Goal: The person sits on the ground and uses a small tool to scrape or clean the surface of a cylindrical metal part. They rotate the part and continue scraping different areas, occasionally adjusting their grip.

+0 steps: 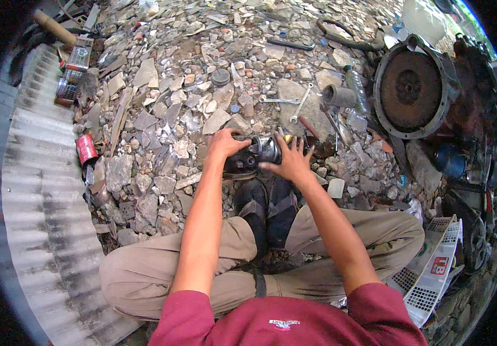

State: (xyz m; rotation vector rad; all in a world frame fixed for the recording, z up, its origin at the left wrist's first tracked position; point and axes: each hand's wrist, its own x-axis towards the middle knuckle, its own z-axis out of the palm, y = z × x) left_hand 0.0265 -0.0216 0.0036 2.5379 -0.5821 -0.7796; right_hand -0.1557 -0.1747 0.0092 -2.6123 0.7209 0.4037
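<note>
A dark cylindrical starter motor [268, 151] with a shiny metal band lies crosswise on the stones, just beyond my shoes. My left hand [223, 145] is curled round its left end, thumb along the top, with the other fingers partly hidden. Around the banded section toward the right sits my right hand [292, 161], thumb on the near side and the other fingers spread over the far side. A small brass-coloured part [288, 138] shows by the right fingers. Beyond the motor, one combination wrench [279, 101] lies flat and a second wrench [301, 105] lies slanted beside it.
Broken stones cover the ground. A metal sleeve [339, 96] and plastic bottle [357, 89] lie right, near a large engine with a rusty flywheel [408, 85]. Corrugated sheeting [46, 190] borders the left, beside a red can [87, 149]. A white plastic basket [433, 277] stands by my right knee.
</note>
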